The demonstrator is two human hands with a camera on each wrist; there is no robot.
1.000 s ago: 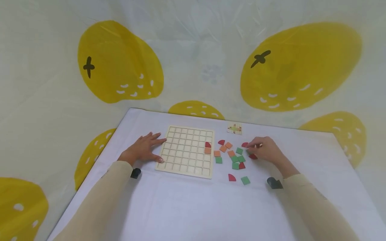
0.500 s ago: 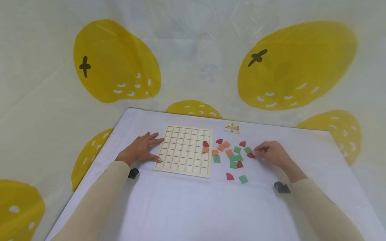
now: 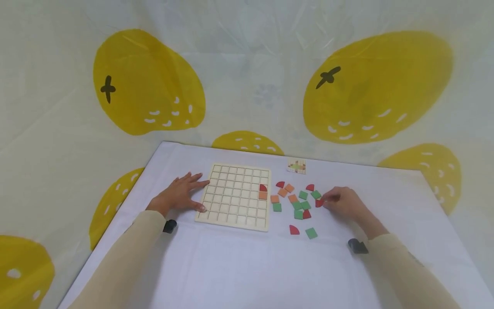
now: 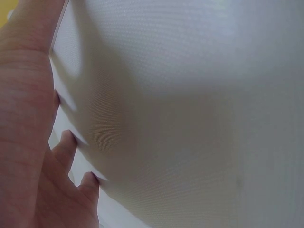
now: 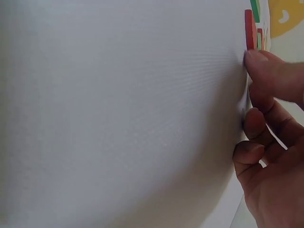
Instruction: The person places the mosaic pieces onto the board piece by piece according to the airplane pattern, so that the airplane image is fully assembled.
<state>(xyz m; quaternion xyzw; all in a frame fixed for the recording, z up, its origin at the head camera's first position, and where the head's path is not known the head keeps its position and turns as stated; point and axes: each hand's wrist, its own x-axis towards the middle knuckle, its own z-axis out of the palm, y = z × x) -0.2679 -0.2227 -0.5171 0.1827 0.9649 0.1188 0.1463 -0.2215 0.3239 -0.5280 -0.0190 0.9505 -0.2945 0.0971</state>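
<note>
My left hand [image 3: 179,194] lies spread at the left edge of a pale wooden grid board [image 3: 233,206], its thumb and index finger touching the rim. In the left wrist view, the left hand [image 4: 61,185] shows fingertips against the white surface. At the right, my right hand [image 3: 345,204] pinches the edge of a red quarter-circle tile [image 3: 319,203]. That red tile [image 5: 249,29] shows at the thumb tip in the right wrist view. A green square tile [image 3: 316,195] lies just beyond it. One red quarter-circle [image 3: 263,188] and one orange square [image 3: 263,195] sit in the board's right side.
Between board and right hand are scattered several green squares [image 3: 303,195], orange squares [image 3: 289,188] and red quarter-circles [image 3: 294,230]. A small pattern card [image 3: 296,165] lies near the back edge of the white table [image 3: 231,266].
My right hand has drawn back from the green tile, uncovering it, and its fingertips have come to the red quarter-circle tile beside it. The left hand keeps its place at the board.
</note>
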